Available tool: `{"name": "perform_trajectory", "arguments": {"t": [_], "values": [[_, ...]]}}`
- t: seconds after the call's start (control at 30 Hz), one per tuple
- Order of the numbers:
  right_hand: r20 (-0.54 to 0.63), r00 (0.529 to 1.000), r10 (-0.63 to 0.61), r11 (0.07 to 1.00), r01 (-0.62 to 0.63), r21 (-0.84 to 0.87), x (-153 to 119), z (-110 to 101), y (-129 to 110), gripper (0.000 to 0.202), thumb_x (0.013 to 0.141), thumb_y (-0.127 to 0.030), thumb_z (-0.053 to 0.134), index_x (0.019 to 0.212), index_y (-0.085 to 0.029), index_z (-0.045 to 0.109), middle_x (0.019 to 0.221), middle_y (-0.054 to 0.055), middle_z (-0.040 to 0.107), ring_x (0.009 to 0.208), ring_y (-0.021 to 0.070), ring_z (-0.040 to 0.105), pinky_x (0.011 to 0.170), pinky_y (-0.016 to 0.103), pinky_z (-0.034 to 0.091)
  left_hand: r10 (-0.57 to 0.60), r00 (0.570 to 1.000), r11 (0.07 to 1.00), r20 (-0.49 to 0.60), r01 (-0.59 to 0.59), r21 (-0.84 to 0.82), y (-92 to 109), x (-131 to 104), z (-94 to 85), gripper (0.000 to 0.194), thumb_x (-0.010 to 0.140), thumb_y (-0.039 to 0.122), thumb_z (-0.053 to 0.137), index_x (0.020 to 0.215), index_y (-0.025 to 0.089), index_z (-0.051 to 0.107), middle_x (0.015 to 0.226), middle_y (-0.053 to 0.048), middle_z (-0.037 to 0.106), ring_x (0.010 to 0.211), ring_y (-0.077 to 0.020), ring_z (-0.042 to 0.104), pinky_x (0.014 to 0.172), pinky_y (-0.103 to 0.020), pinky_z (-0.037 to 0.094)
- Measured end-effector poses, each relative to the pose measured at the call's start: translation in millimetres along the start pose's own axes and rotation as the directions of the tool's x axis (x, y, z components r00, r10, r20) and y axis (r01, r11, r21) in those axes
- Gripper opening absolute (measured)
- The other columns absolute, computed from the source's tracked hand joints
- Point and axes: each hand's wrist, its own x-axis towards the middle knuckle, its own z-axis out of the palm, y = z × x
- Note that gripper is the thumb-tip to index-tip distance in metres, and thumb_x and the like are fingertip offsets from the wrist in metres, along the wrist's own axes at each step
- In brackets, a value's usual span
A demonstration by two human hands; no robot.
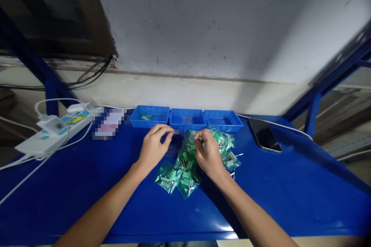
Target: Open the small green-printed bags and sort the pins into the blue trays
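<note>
My left hand (156, 144) pinches a small clear plastic bag (176, 132) between thumb and fingertips, just in front of the middle blue tray (188, 126). My right hand (207, 150) is closed in a pinch above a pile of green plastic bags (185, 160); whatever it may hold is too small to make out. The green bags contain small metal pins and pale strips. Two of them (168, 177) lie nearest me, between my forearms. More green bags (230, 158) lie beyond and right of my right hand.
A left blue tray (149, 124) holds a green packet; a right blue tray (223, 126) stands beside the middle one. A phone (265, 135) lies at right. The power strip (55, 133) with white cables is at left, near a blurred-out item (109, 124). A wall rises behind.
</note>
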Motion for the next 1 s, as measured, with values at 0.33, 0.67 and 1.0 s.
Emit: {"name": "perform_trajectory", "arguments": {"t": [0.33,0.67,1.0], "values": [[0.261,0.862,0.435,0.591,-0.492,0.639,2,0,-20,0.029,0.076,-0.038,0.061,0.097,-0.018,0.061,0.071,0.0,0.058,0.059,0.0116,0.051,0.054,0.024,0.039,0.352,0.931,0.935,-0.097,-0.355,-0.016,20,-14,8.4,0.032,0.08,0.006,0.052,0.099,0.028,0.066,0.095,-0.004,0.053,0.09,-0.0182,0.05,0.075,-0.034,0.047],[-0.103,0.994,0.047,0.995,-0.036,0.097,-4,0,-14,0.013,0.082,-0.017,0.05,0.085,-0.021,0.061,0.092,0.006,0.06,0.09,0.0193,0.058,0.08,0.036,0.047,-0.199,0.933,0.695,0.3,0.35,-0.628,26,-9,4.7,0.026,0.09,0.033,0.044,0.096,0.017,0.063,0.081,-0.005,0.059,0.075,-0.015,0.055,0.067,-0.028,0.045],[0.014,0.983,0.185,0.981,-0.185,0.059,-4,3,-17,0.016,0.082,-0.027,0.053,0.087,-0.021,0.067,0.094,0.008,0.053,0.098,0.0242,0.051,0.088,0.042,0.041,-0.121,0.99,0.898,0.068,0.138,-0.418,23,-11,8.4,0.013,0.084,0.023,0.055,0.09,0.017,0.065,0.086,-0.005,0.065,0.082,-0.0165,0.059,0.073,-0.03,0.047]]}}
